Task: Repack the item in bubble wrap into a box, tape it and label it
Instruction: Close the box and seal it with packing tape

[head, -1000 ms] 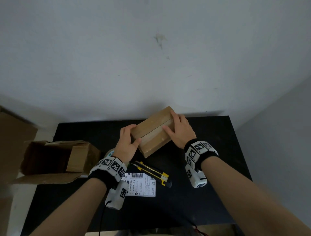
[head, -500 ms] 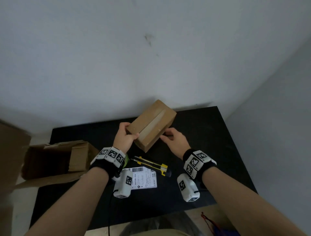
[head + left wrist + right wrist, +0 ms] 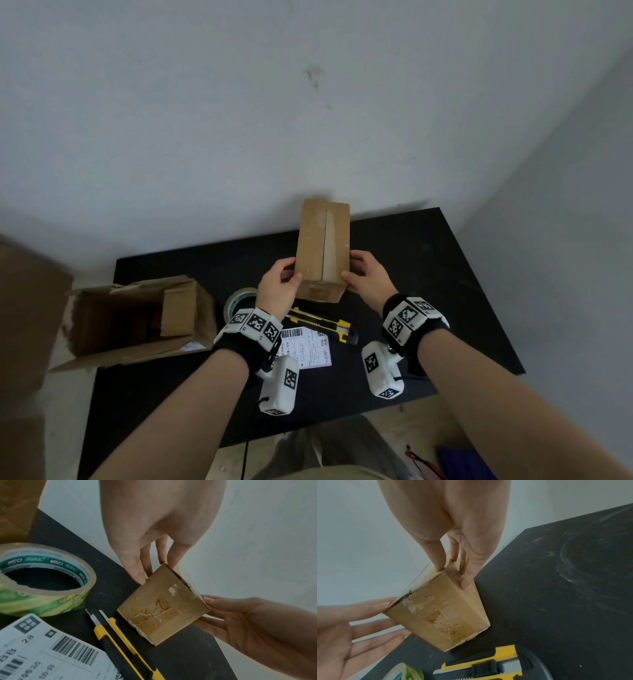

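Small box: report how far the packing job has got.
Done: the small box is closed, with clear tape along its seam. In hand: left hand and right hand hold it between them. Left: the shipping label lies on the table, not yet stuck on.

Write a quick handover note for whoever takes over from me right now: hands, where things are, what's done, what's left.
Left hand and right hand: both grip the small box by its sides, tilted up above the table.
Tape roll, utility knife and shipping label lie on the table near you; the opened carton sits at the left.
Done: flaps closed, top seam looks taped.
Left: stick the label on.
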Available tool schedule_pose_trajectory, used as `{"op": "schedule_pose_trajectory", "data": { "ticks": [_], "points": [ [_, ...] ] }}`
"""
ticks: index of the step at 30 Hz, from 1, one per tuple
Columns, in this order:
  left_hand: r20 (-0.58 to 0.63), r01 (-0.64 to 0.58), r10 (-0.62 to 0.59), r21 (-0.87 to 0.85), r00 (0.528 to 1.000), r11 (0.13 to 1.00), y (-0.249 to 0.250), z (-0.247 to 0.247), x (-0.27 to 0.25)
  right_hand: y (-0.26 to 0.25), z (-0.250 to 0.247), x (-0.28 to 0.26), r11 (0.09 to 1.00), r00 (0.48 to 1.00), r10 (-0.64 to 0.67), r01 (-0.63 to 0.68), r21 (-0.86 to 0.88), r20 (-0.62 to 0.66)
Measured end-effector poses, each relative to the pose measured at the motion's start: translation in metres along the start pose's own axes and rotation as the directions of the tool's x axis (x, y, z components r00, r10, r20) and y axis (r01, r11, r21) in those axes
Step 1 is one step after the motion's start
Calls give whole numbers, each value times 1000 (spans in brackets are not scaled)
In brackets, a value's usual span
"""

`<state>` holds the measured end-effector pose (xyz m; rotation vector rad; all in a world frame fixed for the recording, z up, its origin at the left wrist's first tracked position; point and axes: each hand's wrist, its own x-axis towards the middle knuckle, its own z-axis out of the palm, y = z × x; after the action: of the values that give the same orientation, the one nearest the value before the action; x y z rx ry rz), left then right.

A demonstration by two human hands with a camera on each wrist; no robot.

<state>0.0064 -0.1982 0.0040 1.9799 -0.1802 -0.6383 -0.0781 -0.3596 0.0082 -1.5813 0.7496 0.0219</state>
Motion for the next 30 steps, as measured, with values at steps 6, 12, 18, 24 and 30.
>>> {"op": "schedule_pose_trajectory", "data": {
  "ticks": [6, 12, 18, 24, 30],
  "points": [
    [6, 13, -13, 10, 1000, 1000, -1, 5, -1, -1, -3, 6, 991, 997, -54, 47, -126, -53],
    [20, -49, 46, 178, 999, 983, 5, 3, -3, -4, 2, 0, 951, 989, -101, 64, -302, -108],
    [98, -211, 189, 319, 977, 924, 1, -16, -21, -14, 8, -23, 722, 939, -338, 218, -656, -59],
    [142, -314, 288, 588, 947, 745, -28, -48, -45, -9, 34, -46, 625, 904, -428, 282, -728, -18],
    [107, -242, 220, 551, 970, 799, -68, -68, -62, 17, 71, -70, 531, 893, -448, 311, -788, 50]
  ]
}}
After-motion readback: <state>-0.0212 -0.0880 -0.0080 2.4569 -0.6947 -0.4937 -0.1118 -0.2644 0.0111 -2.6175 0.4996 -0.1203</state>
